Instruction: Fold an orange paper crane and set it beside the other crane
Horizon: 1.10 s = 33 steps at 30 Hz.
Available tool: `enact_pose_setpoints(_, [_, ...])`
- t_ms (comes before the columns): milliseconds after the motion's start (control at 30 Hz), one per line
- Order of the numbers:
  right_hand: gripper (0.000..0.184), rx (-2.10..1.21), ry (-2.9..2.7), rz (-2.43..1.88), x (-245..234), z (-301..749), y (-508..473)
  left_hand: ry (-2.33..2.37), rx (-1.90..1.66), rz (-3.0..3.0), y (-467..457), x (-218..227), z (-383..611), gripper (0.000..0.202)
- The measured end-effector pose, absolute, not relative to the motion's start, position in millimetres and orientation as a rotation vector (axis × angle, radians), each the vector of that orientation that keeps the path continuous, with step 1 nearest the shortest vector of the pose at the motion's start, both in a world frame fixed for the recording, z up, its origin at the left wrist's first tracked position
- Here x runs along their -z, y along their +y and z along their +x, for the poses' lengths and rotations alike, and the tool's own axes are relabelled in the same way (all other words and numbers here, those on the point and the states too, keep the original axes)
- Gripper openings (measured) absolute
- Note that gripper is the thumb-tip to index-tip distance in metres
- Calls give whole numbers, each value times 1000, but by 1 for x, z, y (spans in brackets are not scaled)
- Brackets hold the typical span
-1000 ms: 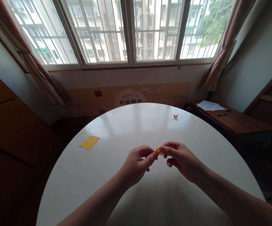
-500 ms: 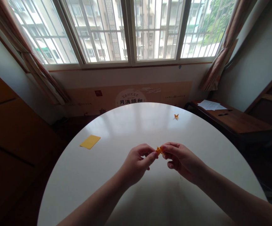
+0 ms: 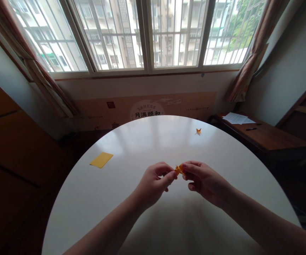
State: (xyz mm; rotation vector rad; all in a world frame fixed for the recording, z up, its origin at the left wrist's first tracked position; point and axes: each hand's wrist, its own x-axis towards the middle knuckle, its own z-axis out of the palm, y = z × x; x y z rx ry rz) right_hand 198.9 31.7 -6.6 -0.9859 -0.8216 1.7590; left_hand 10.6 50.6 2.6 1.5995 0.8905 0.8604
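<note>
Right hand (image 3: 204, 179) shifts slightly over last second; little else moves. Small folded orange paper (image 3: 178, 170) sits between both hands, above table (image 3: 94, 202); left hand (image 3: 151, 184) and right pinch opposite sides, fingers (image 3: 170, 178) closed. Likely light, crisp, easily torn; best gripped gently at folded edges.

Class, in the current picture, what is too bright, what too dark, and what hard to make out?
Head view: the window glares; head view: reflections brighten the table toward the window, shadow dims its near part; head view: brown panels at left look darkened; head view: the orange folded paper between the fingers shows too small to read its folds.
</note>
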Motion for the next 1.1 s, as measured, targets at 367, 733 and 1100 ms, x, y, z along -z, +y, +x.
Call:
enact_pose_setpoints(367, [29, -1788, -822, -977, 8, 198, 34, 928, -851, 1495, 54, 1, 12, 34])
enact_pose_setpoints(733, [26, -1675, -973, -1061, 8, 194, 30, 951, -757, 1522, 53, 7, 12, 29])
enact_pose_setpoints(1100, [25, -1719, -935, -1043, 7, 194, 31, 921, -700, 1423, 54, 1, 10, 24])
